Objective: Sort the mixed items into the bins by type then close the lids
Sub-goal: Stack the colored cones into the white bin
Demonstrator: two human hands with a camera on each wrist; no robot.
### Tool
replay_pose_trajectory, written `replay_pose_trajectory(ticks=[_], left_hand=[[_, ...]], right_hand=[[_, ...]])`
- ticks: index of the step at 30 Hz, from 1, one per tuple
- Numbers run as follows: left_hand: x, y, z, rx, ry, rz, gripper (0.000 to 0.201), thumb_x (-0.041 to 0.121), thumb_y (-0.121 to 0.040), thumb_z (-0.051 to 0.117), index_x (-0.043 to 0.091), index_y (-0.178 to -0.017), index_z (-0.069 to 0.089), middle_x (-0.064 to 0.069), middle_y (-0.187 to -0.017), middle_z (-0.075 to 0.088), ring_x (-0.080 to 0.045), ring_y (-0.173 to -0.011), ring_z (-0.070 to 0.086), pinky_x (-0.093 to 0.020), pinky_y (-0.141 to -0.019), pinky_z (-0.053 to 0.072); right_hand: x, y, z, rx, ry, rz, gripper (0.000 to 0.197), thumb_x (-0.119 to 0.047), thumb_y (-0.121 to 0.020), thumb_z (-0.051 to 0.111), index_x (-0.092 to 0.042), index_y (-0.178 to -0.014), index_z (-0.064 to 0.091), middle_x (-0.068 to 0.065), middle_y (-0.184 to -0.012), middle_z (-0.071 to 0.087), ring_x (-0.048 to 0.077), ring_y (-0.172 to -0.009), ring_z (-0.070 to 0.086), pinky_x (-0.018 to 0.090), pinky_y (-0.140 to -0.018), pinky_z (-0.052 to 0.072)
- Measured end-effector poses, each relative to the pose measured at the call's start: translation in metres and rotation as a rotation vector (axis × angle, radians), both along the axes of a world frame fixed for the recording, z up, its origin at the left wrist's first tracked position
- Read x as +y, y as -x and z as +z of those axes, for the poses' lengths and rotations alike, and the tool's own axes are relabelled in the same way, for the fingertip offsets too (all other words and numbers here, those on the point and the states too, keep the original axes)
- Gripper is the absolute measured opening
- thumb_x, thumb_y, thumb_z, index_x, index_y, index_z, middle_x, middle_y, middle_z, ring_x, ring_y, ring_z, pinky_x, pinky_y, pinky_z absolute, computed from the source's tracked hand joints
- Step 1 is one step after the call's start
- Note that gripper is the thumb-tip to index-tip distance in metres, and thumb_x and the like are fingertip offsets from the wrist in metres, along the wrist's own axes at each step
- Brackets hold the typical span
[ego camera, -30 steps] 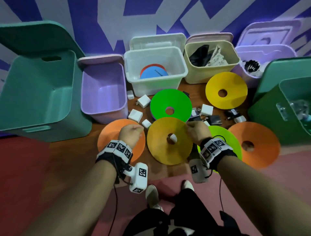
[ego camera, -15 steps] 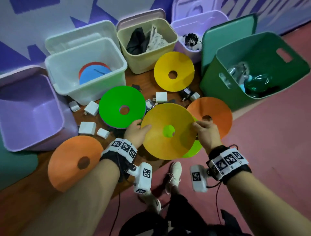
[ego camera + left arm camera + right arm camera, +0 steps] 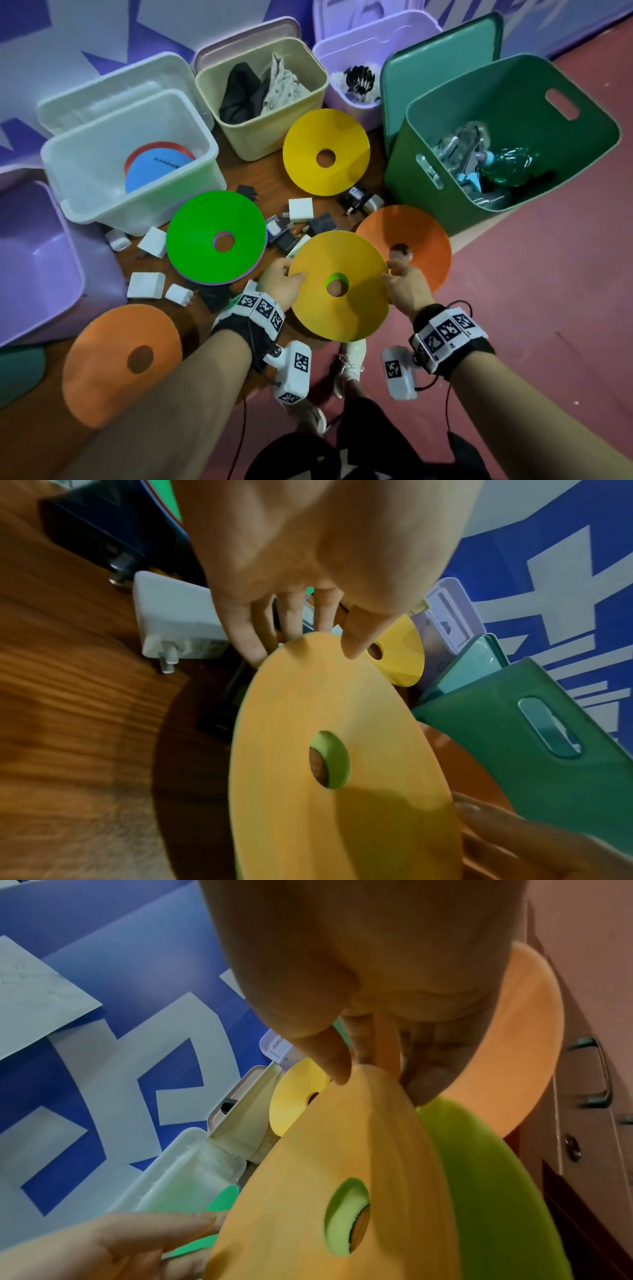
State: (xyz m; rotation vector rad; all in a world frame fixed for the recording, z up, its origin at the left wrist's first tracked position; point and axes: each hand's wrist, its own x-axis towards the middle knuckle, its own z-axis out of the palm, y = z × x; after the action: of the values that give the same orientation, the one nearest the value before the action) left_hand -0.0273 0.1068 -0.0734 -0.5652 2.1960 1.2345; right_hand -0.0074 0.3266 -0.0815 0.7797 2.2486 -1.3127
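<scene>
The yellow disc (image 3: 339,287), a lime disc (image 3: 486,1191) stacked under it, is pinched by left hand (image 3: 279,282) and right hand (image 3: 404,287); best kept level and carried to the white bin (image 3: 85,202) at 10 o'clock.

An indoor room staged for a sorting exercise is suggested rather than a home: open plastic bins (image 3: 130,161) are lined up on a wooden floor (image 3: 78,315) against a wall painted with blue and white graphics (image 3: 102,31). A red mat (image 3: 548,308) is laid beside the wood
</scene>
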Motion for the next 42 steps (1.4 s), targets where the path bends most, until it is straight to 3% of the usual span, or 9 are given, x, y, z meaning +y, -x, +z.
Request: replay_pose_trajectory(ticks=[4, 10, 15, 18, 20, 25, 32, 34, 42], left_hand=[[0.006, 0.007, -0.006, -0.006, 0.099, -0.004, 0.035, 0.018, -0.092, 0.058, 0.015, -0.127, 0.053, -0.008, -0.120, 0.062, -0.027, -0.098, 0.058, -0.033, -0.080, 0.048], [0.009, 0.016, -0.009, -0.023, 0.177, -0.002, 0.036, 0.013, -0.092, 0.055, 0.014, -0.128, 0.057, -0.008, -0.126, 0.062, -0.029, -0.109, 0.060, -0.036, -0.088, 0.050], [0.005, 0.026, -0.006, -0.001, 0.112, -0.021, 0.013, 0.014, -0.093, 0.053, 0.016, -0.082, 0.059, -0.013, -0.085, 0.062, -0.026, -0.076, 0.053, -0.034, -0.070, 0.044], [-0.001, 0.035, -0.004, 0.008, 0.000, 0.050, 0.020, 0.013, -0.093, 0.052, 0.017, -0.073, 0.055, -0.015, -0.080, 0.056, -0.023, -0.074, 0.050, -0.040, -0.069, 0.045], [-0.003, 0.041, -0.002, -0.001, -0.079, 0.117, 0.027, 0.012, -0.093, 0.053, 0.018, -0.068, 0.058, -0.019, -0.085, 0.063, -0.030, -0.077, 0.057, -0.045, -0.078, 0.051], [0.009, 0.053, 0.002, -0.016, -0.165, 0.183, 0.030, 0.009, -0.094, 0.052, 0.021, -0.070, 0.066, -0.021, -0.101, 0.071, -0.039, -0.097, 0.065, -0.055, -0.089, 0.052], [0.044, 0.065, 0.002, 0.007, -0.194, 0.169, 0.022, 0.008, -0.094, 0.052, 0.013, -0.080, 0.067, -0.020, -0.105, 0.068, -0.037, -0.104, 0.062, -0.051, -0.095, 0.048], [0.055, 0.068, 0.001, 0.032, -0.164, 0.144, 0.017, 0.006, -0.093, 0.051, 0.009, -0.091, 0.068, -0.019, -0.105, 0.068, -0.037, -0.102, 0.062, -0.048, -0.093, 0.050], [0.084, 0.076, -0.011, -0.026, -0.125, 0.085, 0.018, 0.013, -0.088, 0.052, 0.016, -0.087, 0.070, -0.016, -0.094, 0.071, -0.036, -0.088, 0.065, -0.043, -0.075, 0.054]], right_hand=[[0.000, 0.011, -0.002, -0.071, -0.024, 0.100, 0.046, -0.012, -0.092, 0.052, -0.008, -0.137, 0.045, 0.018, -0.132, 0.055, 0.031, -0.105, 0.061, 0.034, -0.083, 0.051], [-0.001, 0.025, -0.001, -0.109, -0.084, 0.203, 0.046, -0.012, -0.091, 0.050, -0.009, -0.136, 0.046, 0.016, -0.113, 0.062, 0.028, -0.089, 0.063, 0.035, -0.077, 0.053], [0.001, 0.036, 0.008, -0.079, -0.131, 0.242, 0.041, -0.015, -0.094, 0.049, -0.009, -0.135, 0.046, 0.010, -0.112, 0.051, 0.025, -0.087, 0.058, 0.034, -0.079, 0.052], [0.005, 0.045, 0.013, -0.033, -0.157, 0.219, 0.040, -0.022, -0.095, 0.051, -0.008, -0.133, 0.048, 0.014, -0.114, 0.061, 0.026, -0.103, 0.057, 0.035, -0.097, 0.045], [0.008, 0.050, 0.016, -0.002, -0.155, 0.187, 0.040, -0.022, -0.095, 0.052, -0.008, -0.132, 0.050, 0.015, -0.125, 0.059, 0.029, -0.114, 0.056, 0.037, -0.101, 0.044], [0.019, 0.056, 0.030, 0.079, -0.173, 0.136, 0.036, -0.020, -0.095, 0.054, -0.007, -0.128, 0.054, 0.010, -0.117, 0.061, 0.025, -0.107, 0.057, 0.032, -0.090, 0.044], [0.039, 0.049, 0.039, 0.132, -0.268, 0.103, 0.045, -0.021, -0.094, 0.052, -0.011, -0.137, 0.047, 0.013, -0.134, 0.057, 0.030, -0.121, 0.053, 0.043, -0.105, 0.043], [0.042, 0.047, 0.039, 0.143, -0.279, 0.101, 0.046, -0.021, -0.094, 0.053, -0.010, -0.138, 0.046, 0.014, -0.134, 0.056, 0.031, -0.123, 0.052, 0.045, -0.105, 0.042], [0.054, 0.035, 0.043, 0.161, -0.504, 0.178, 0.050, -0.024, -0.093, 0.052, -0.017, -0.141, 0.042, 0.007, -0.138, 0.050, 0.029, -0.125, 0.040, 0.043, -0.107, 0.035]])
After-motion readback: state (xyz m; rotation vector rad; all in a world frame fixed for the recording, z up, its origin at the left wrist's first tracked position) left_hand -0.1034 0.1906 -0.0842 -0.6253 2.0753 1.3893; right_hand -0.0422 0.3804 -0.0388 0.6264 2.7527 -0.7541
